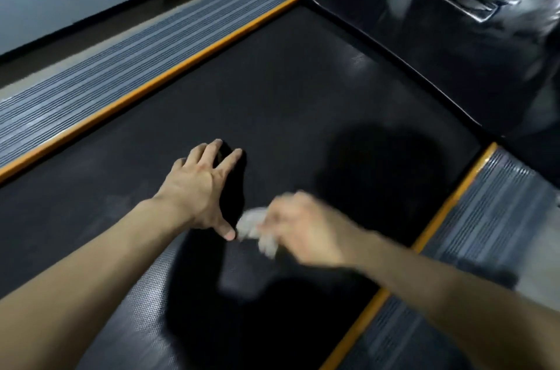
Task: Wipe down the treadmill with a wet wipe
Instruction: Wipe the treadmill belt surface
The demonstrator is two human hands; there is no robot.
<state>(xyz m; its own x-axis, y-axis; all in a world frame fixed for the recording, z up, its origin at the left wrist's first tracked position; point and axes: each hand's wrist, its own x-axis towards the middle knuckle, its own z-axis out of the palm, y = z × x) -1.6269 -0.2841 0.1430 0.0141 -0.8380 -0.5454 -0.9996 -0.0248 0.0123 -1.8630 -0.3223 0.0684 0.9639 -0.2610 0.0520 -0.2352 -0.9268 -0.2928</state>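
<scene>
- Pinching grip: the blurred right hand (303, 230) curls its fingers round a crumpled wet wipe (253, 225) just over the belt, near centre.
- Black textured treadmill belt (272, 90) fills the middle, running from 7 toward 1 o'clock.
- Glossy black motor cover (424, 45) sits at 1 o'clock.
- Ribbed grey side rails (115, 72) with orange edging flank the belt at 10 and 4 o'clock.
- Left hand (200, 187) lies on the belt, fingers spread, at 10 o'clock from the wipe, thumb tip just beside it.

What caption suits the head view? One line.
Left hand spread on the belt; right hand grips a wipe beside it.
</scene>
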